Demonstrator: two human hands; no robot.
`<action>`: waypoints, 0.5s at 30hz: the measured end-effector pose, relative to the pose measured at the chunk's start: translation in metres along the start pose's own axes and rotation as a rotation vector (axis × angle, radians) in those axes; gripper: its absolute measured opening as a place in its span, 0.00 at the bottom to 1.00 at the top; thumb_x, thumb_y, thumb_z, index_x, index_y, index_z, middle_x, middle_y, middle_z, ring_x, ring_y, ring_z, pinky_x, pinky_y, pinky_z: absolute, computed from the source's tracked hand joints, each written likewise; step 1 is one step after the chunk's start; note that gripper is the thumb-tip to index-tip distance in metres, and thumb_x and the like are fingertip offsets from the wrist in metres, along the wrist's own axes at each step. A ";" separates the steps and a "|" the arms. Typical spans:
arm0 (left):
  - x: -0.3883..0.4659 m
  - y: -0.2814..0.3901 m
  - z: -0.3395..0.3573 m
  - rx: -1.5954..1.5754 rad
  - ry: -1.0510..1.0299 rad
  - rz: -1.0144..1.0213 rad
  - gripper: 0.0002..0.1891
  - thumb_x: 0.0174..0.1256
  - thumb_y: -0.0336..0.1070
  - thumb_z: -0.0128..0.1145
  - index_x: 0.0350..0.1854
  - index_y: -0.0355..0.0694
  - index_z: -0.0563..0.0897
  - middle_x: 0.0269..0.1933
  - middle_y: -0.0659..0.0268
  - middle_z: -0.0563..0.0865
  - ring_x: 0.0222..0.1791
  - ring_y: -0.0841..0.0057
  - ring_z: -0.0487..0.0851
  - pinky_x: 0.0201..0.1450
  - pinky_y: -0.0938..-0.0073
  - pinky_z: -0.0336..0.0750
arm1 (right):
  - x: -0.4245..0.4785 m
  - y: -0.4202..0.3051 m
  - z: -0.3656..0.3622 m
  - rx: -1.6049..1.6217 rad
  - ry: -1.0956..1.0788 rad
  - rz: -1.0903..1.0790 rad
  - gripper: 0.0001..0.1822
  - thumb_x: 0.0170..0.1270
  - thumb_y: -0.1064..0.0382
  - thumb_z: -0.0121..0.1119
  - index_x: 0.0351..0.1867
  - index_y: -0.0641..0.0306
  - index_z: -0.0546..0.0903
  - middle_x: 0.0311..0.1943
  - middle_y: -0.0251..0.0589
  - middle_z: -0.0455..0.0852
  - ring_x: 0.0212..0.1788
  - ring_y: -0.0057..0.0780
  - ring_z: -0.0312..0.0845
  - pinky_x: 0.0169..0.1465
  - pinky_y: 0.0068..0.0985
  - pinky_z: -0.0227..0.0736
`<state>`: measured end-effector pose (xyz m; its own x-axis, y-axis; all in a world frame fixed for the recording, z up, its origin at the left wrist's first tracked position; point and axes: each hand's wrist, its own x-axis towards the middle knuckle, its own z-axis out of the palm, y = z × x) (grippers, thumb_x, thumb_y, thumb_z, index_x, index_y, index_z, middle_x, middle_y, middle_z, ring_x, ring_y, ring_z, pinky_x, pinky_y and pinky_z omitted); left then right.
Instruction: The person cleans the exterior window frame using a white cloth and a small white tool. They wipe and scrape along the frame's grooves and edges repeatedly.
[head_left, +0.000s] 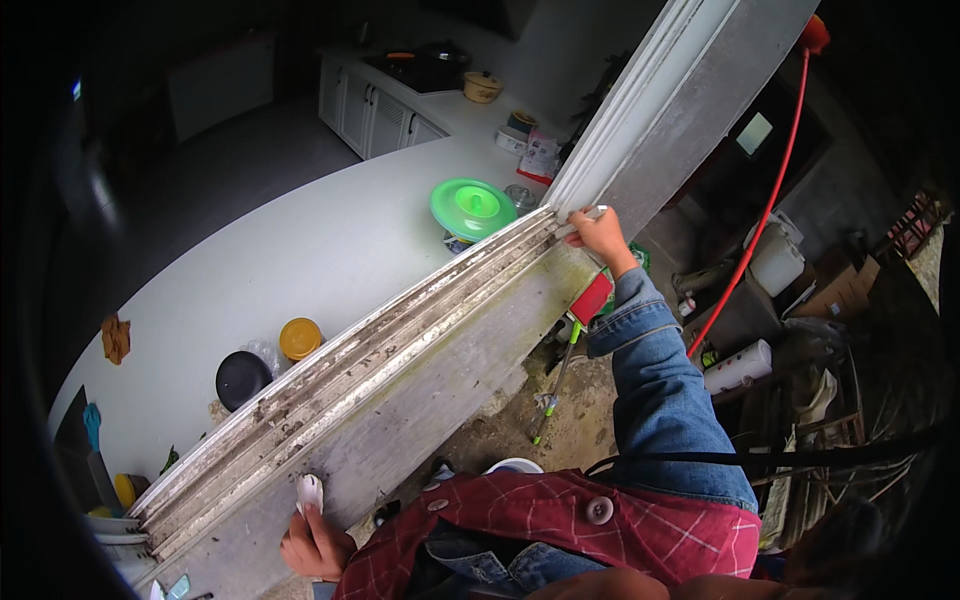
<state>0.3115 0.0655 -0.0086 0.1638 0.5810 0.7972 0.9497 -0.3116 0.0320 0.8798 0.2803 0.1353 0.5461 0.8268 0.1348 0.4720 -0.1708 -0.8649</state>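
Observation:
A dirty white sliding-window track (390, 352) runs diagonally before me, its grooves strewn with dark grit and flaking paint. At its far right end, beside the upright window frame (637, 105), my right hand (602, 236) grips a slim pale tool (564, 229). The tool's tip reaches the track's corner; its exact kind is hidden by my fingers. Lower left, my left hand (319, 546) pinches a small whitish object (310, 493) with dark smudges, perhaps a folded wipe. That hand is over the grey outer sill (420, 405), apart from the track.
Inside, a white countertop (337, 232) bears a green-lidded container (474, 208), a yellow lid (300, 339) and a black round object (244, 380). Outside, a red pole (780, 180) leans at right. A red-and-green long-handled tool (591, 300) stands below my right forearm.

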 end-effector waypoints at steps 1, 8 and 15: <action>0.000 0.000 0.000 0.002 0.003 -0.003 0.15 0.60 0.26 0.52 0.50 0.35 0.82 0.40 0.51 0.83 0.25 0.61 0.76 0.26 0.63 0.65 | 0.002 0.000 -0.001 -0.101 0.068 -0.068 0.12 0.57 0.60 0.61 0.25 0.70 0.84 0.19 0.43 0.86 0.21 0.26 0.84 0.32 0.29 0.79; 0.001 0.001 -0.001 0.004 -0.020 -0.007 0.15 0.61 0.27 0.52 0.49 0.35 0.82 0.40 0.51 0.83 0.25 0.61 0.76 0.26 0.63 0.64 | 0.005 0.047 0.018 -0.560 0.378 -0.507 0.13 0.60 0.61 0.59 0.28 0.72 0.84 0.18 0.40 0.85 0.25 0.26 0.85 0.30 0.27 0.78; 0.014 0.004 -0.005 -0.041 0.023 0.019 0.18 0.58 0.27 0.56 0.53 0.37 0.81 0.38 0.50 0.83 0.22 0.59 0.75 0.23 0.61 0.66 | 0.004 0.015 -0.003 -0.195 0.206 -0.233 0.13 0.63 0.61 0.59 0.30 0.71 0.84 0.20 0.39 0.86 0.25 0.25 0.85 0.30 0.23 0.78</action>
<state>0.3163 0.0684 0.0054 0.1751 0.5578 0.8113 0.9348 -0.3529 0.0410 0.8915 0.2796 0.1240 0.5271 0.7334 0.4292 0.7124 -0.1061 -0.6937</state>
